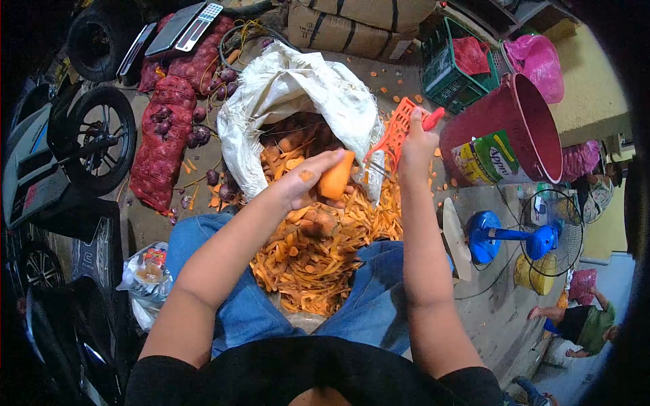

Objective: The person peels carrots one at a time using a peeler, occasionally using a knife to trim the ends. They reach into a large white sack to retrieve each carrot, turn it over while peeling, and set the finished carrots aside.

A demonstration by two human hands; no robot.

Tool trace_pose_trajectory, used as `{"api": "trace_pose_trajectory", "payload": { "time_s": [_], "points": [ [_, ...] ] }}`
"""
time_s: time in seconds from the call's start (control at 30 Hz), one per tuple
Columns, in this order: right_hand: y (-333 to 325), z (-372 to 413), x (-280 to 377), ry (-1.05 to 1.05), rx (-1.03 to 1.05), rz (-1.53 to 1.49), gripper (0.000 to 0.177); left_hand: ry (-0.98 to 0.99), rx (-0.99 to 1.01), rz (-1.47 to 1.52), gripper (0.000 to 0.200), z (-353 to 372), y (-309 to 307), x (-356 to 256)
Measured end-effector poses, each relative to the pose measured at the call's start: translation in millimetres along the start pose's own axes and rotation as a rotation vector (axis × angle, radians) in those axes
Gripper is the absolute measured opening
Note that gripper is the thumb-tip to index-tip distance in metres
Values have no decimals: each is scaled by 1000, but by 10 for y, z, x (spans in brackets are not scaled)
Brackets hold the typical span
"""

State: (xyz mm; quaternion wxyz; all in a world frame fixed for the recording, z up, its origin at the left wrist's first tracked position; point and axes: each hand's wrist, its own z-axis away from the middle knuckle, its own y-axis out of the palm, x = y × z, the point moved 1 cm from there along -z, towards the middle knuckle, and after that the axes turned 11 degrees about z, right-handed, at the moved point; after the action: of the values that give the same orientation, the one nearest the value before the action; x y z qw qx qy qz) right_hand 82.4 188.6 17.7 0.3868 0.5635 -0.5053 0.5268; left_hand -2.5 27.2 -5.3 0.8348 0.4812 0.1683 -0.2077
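My left hand (308, 179) is closed around a peeled carrot (336, 177), its cut end pointing up and away from me. In my right hand (416, 152) is a red-handled peeler (433, 120); its thin metal end points down toward the carrot, apart from it. Behind that hand is an orange slotted plastic piece (395, 128), partly hidden. Below both hands, between my knees, lies a heap of carrot peelings (305, 271) with a few unpeeled carrots (317, 222) on it. An open white woven sack (305, 74) with more carrots inside stands just beyond.
Net bags of red onions (162, 142) and a scale (179, 30) lie at left beside a motorbike (101, 135). At right are a dark red bucket (501, 135), a green crate (453, 68) and a blue fan (487, 237). Another person (589, 325) is far right.
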Motion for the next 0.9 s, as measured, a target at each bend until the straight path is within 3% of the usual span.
{"api": "trace_pose_trajectory", "payload": {
  "time_s": [0.03, 0.1, 0.17, 0.2, 0.23, 0.27, 0.3, 0.37, 0.43, 0.5, 0.6, 0.73, 0.8, 0.83, 0.9],
  "points": [
    [-3, -15, 30, -47, 90, 7, 15, 6, -1, -1, 44, -12, -37, -18],
    [-54, -11, 82, -122, 183, 136, 16, 337, 2, -580, 48, 11, -36, -121],
    [-88, 64, 141, -212, 547, 493, 16, 334, -49, -643, 53, 37, -71, -232],
    [-113, 85, 70, -314, 610, 768, 15, 445, -154, -892, 52, 33, -106, -288],
    [-128, 136, 29, -314, 609, 767, 15, 556, -263, -1141, 50, 38, -145, -328],
    [-124, 215, -5, -369, 720, 891, 15, 703, -316, -1201, 48, 52, -170, -346],
    [-111, 286, -21, -425, 832, 1014, 16, 704, -319, -1200, 48, 53, -185, -359],
    [-90, 398, -25, -398, 867, 1056, 15, 720, -389, -1271, 47, 82, -189, -391],
    [-57, 489, -26, -371, 900, 1098, 14, 710, -391, -1234, 44, 22, -273, -368],
    [-30, 551, -16, -374, 916, 1016, 14, 508, -316, -997, 41, 8, -272, -336],
    [-6, 573, -2, -392, 933, 1033, 17, 548, -223, -947, 40, -21, -223, -294],
    [-20, 539, -103, -357, 855, 923, 20, 455, -288, -1094, 34, -10, -163, -325],
    [-22, 520, -86, -297, 790, 927, 20, 473, -160, -598, 36, -56, -221, -329],
    [-30, 507, -80, -238, 725, 931, 20, 474, -160, -595, 36, -62, -231, -320],
    [-12, 524, -78, -246, 700, 974, 20, 342, -146, -88, 34, 8, -130, -324]
  ]
}}
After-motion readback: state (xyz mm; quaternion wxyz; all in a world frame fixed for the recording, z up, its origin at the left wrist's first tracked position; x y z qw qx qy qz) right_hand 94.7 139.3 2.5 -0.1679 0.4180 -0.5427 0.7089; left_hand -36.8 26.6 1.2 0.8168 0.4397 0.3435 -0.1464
